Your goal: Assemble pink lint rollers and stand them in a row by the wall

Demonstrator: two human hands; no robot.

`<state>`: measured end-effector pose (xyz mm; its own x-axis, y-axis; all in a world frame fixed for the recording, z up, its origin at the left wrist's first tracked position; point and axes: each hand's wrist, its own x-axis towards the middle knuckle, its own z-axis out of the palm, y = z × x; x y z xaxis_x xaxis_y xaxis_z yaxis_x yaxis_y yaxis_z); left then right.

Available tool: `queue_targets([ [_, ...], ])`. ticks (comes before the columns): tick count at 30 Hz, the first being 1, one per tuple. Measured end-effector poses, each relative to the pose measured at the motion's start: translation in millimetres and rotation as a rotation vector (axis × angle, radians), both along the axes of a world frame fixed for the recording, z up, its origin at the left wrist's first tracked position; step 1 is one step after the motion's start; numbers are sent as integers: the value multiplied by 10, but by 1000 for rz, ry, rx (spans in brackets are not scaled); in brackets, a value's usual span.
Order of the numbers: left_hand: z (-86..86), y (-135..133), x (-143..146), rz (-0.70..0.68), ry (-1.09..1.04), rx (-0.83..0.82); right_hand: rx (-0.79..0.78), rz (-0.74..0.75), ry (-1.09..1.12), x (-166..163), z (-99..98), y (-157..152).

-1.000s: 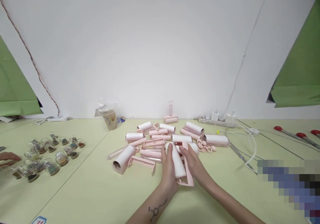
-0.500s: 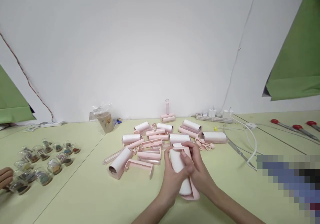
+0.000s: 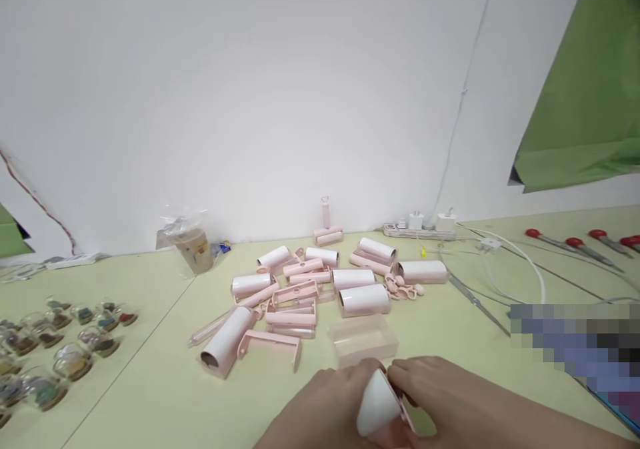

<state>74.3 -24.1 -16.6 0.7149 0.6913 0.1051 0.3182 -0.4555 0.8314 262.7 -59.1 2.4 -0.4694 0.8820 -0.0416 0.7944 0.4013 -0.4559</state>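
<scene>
Close to the bottom edge, my left hand (image 3: 333,402) and my right hand (image 3: 450,399) both grip a lint roller (image 3: 377,405) with a white roll and a pink frame. My fingers curl over its far end, and part of the frame is hidden by the hands. Just beyond my fingertips lies a clear plastic box (image 3: 364,339). Behind that is a white roll (image 3: 365,300) on its side. To the left, a pink roller frame (image 3: 273,345) rests beside another white roll (image 3: 227,342).
More white rolls, pink frames, handles and small pink loops (image 3: 403,287) spread across the table. An assembled pink roller (image 3: 327,234) stands by the wall. Glass domes (image 3: 73,362) sit at left, near a bagged cup (image 3: 195,249). Right are a power strip (image 3: 420,231), cables and red-handled tools (image 3: 583,245).
Both hands have drawn the lint roller closer to me and tilted it. The clear box and a white roll behind them have come into sight. Another person's hand at far left is gone from view.
</scene>
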Motion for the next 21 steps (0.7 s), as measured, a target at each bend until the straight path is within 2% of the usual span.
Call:
queue_targets([
  [5, -6, -59, -60, 9, -120, -125, -170, -30, 63, 54, -35, -66],
  [11, -75, -55, -78, 20, -116, -247, -163, -7, 75, 92, -71, -64],
  [14, -27, -75, -73, 27, -88, -234, -187, 7, 118, 80, -55, -59],
  [17, 60, -79, -62, -27, 25, -170, -207, 17, 171, 75, -20, -45],
  [21, 97, -45, -44, -46, 163, -100, -214, 40, 132, 107, 18, -11],
])
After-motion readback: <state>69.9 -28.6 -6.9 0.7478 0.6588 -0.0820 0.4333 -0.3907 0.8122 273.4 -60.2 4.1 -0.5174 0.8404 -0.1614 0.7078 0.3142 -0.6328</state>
